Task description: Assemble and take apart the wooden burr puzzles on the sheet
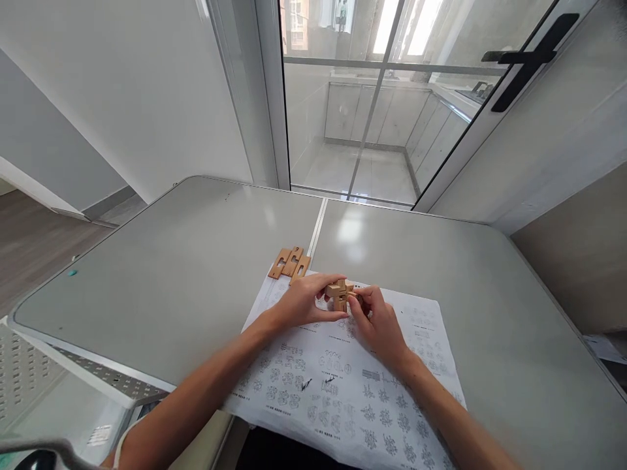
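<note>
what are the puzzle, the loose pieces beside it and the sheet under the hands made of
The puzzle: looks like bare pale wood, matt tan, square-cut blocks. The loose pieces: seemingly the same unfinished wood, flat with notches cut out. The sheet: thin white paper, printed with small diagrams, lying flat on the table.

Your puzzle point(339, 294): small tan wooden cluster of notched blocks, interlocked, roughly cross-shaped. Centre of frame, pinched between your left hand point(301, 303) and right hand point(378, 324).
</note>
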Demonstrator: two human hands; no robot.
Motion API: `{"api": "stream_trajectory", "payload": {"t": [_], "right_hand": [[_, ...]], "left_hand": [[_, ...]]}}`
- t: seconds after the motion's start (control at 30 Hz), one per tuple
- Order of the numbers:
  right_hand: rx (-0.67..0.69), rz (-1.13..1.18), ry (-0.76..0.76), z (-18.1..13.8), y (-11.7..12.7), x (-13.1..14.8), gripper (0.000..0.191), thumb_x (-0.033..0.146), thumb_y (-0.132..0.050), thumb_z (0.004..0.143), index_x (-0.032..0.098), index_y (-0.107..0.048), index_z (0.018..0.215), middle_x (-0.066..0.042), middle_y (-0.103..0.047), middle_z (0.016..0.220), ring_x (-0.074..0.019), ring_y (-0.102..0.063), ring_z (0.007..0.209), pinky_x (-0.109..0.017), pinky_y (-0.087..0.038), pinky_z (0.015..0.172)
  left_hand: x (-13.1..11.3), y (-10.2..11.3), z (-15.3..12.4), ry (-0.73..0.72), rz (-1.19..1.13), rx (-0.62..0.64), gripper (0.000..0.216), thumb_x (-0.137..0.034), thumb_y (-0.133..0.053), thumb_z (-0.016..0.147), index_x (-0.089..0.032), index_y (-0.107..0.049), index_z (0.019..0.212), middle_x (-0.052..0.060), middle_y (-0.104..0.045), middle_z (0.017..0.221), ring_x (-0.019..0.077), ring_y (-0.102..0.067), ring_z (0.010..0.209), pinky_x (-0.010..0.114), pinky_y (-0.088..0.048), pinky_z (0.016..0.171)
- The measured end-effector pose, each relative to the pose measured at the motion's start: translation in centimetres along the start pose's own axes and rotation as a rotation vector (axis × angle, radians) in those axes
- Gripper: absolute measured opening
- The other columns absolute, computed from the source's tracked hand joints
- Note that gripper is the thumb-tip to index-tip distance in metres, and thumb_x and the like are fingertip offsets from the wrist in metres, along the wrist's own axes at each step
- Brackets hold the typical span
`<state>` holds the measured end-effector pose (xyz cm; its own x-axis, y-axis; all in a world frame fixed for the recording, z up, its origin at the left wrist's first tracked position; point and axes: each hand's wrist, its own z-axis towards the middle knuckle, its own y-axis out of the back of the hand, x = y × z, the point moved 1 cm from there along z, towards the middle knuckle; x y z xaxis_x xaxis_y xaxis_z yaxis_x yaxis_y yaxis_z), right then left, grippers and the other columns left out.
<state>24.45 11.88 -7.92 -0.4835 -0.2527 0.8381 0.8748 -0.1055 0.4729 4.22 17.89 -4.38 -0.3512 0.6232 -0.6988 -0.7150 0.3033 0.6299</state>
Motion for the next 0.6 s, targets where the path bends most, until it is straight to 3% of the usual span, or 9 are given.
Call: {"api": "stream_trajectory", "payload": {"t": [0.6], "right_hand": [[-0.022,-0.127,0.141,0.02,-0.01,-0.5,0.014,0.036,-0.053,0.106,0.024,-0.051,0.112,0.0,-0.071,0.079,-0.0146,-0.058,0.056,-0.026,-0.042,0.056]], "left_hand": [[-0.11,-0.09,-0.11,0.025,-0.069,0.018,0.067,-0.045,-0.083,0.084,-0.02,-0.061,0.141,0.004,-0.075,0.101,0.0143,-0.059,0.074,0.027,-0.049,0.07]]}}
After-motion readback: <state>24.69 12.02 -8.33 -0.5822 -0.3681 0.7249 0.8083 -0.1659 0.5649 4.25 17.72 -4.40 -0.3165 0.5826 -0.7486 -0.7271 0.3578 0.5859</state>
